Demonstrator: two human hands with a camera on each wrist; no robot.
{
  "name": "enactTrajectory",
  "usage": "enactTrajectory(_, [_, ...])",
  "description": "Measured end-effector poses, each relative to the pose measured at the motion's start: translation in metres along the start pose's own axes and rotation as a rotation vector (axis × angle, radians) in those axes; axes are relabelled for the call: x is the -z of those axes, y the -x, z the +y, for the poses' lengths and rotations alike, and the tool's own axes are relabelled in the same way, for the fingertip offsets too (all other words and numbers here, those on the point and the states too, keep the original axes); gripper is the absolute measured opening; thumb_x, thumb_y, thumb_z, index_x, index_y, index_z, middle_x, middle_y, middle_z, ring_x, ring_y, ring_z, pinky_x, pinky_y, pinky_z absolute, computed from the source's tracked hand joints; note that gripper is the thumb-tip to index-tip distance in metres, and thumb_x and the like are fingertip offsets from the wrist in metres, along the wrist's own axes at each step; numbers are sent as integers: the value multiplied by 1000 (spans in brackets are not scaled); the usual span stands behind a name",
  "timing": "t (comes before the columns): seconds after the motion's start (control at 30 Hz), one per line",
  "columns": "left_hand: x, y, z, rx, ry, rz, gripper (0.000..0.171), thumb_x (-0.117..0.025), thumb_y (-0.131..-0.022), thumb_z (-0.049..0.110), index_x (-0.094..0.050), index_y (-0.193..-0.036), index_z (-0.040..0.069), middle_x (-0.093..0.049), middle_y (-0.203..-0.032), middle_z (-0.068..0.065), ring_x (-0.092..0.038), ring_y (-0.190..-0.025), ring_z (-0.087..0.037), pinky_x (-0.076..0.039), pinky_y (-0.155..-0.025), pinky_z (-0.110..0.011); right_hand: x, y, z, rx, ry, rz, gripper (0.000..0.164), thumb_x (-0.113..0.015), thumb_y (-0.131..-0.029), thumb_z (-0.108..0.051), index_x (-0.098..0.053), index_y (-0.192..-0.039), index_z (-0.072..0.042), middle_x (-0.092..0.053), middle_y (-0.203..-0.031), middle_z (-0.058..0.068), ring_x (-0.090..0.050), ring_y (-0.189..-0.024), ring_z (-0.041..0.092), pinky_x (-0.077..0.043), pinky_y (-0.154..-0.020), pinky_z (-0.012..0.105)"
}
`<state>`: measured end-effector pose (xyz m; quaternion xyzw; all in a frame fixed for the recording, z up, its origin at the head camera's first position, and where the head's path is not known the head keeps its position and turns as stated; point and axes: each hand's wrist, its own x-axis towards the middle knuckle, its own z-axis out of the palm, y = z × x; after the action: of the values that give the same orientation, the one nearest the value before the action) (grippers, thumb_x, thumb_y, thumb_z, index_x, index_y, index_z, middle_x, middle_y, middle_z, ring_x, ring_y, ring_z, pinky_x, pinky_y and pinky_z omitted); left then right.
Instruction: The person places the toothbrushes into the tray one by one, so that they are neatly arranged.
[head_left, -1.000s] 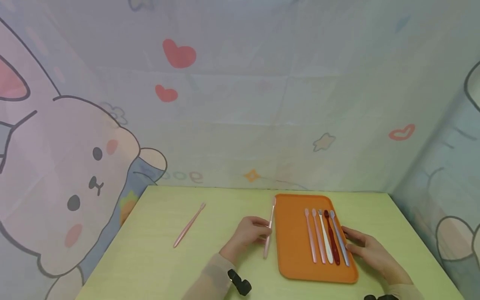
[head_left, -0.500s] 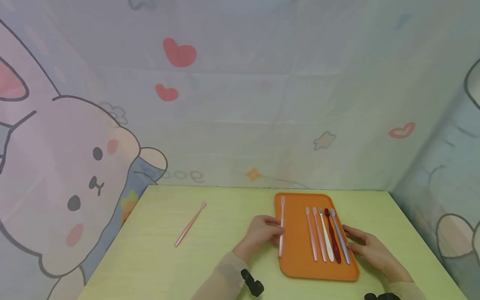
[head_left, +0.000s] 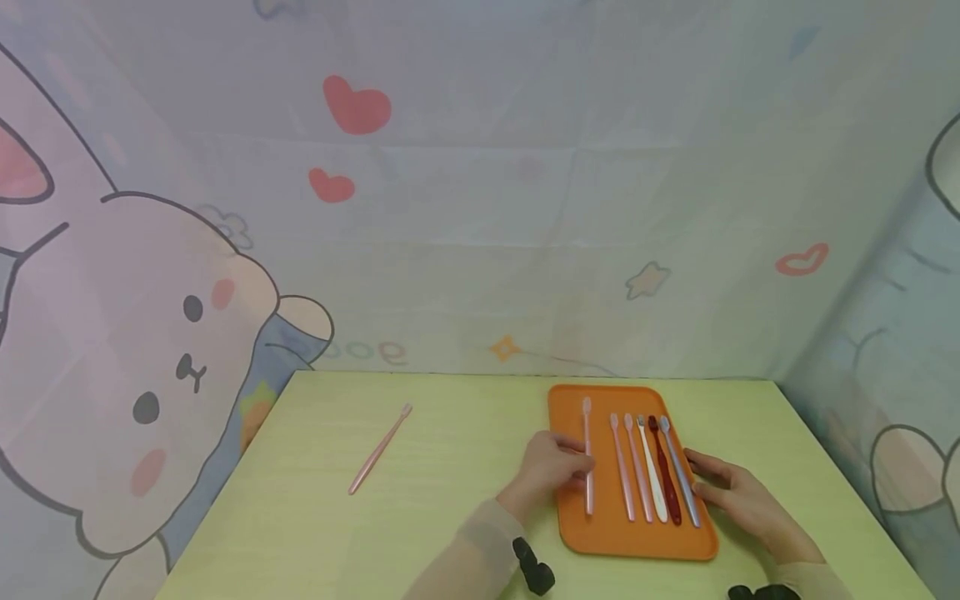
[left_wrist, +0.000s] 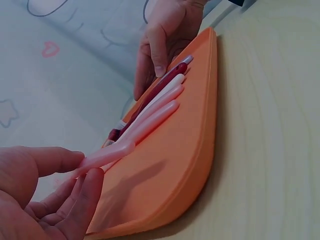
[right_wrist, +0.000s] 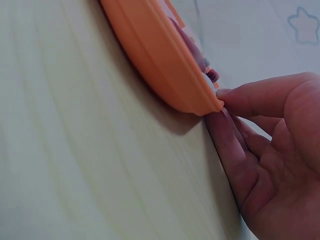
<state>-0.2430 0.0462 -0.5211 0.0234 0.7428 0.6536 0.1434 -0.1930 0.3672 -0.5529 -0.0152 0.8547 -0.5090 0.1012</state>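
My left hand pinches a pink toothbrush between thumb and fingers. In the left wrist view this toothbrush hangs over the orange tray and casts a shadow on it. To its right on the tray several toothbrushes lie side by side: two pink, a white one, a dark red one and a grey-blue one. At the tray's right edge is my right hand; the right wrist view has its thumb on the rim and fingers against the outside.
Another pink toothbrush lies slantwise on the left part of the pale yellow-green table. Behind the table hangs a printed cloth with hearts and a rabbit. Black wrist cameras sit on both sleeves.
My left hand has moved right, carrying the pink toothbrush from beside the tray's left edge to over the tray, close to the row. My right hand has stayed at the tray's edge.
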Motion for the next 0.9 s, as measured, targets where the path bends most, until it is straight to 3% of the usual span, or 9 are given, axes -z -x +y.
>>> enactTrajectory(0.37, [-28, -2, 4, 29, -29, 58, 15, -84, -84, -5, -74, -95, -2, -69, -72, -7, -68, -55, -17, -62, -54, -34, 0, 2, -3, 12, 57, 25, 65, -65, -108, -17, -37, -160, 11, -44, -158, 35, -40, -146, 52, -54, -90, 22])
enactTrajectory(0.63, [-37, -1, 1, 4, -18, 77, 15, -82, -84, -8, -73, -95, -4, -66, -74, -7, -67, -52, -16, -62, -52, -33, -1, 2, -3, -11, 38, 17, 69, -67, -107, -22, -37, -162, 8, -42, -160, 34, -37, -149, 53, -56, -91, 23])
enactTrajectory(0.9, [-44, -5, -3, -9, -88, 109, 14, -83, -84, -7, -72, -93, -3, -64, -72, -5, -66, -51, -15, -59, -50, -29, -1, 3, -2, -4, 21, 14, 70, -68, -107, -23, -37, -161, 8, -41, -160, 35, -37, -148, 54, -56, -91, 24])
